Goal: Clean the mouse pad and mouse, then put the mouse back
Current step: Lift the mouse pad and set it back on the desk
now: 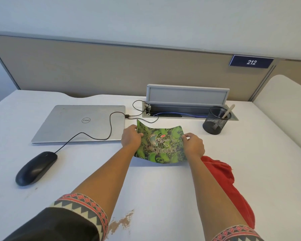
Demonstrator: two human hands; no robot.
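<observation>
A green patterned mouse pad (pixel 161 145) is lifted off the white desk (pixel 163 188) and bends in a curve. My left hand (pixel 131 137) pinches its left edge and my right hand (pixel 195 145) pinches its right edge. A red cloth (pixel 228 185) lies on the desk under my right forearm. The black wired mouse (pixel 35 168) sits on the desk at the front left, apart from both hands. Its cable runs up over the laptop.
A closed silver laptop (pixel 76 123) lies at the back left. Behind the pad is an open cable box (pixel 186 100) with its lid up. A black mesh pen cup (pixel 215 121) stands at the right. A chipped patch (pixel 122 223) marks the desk's near edge.
</observation>
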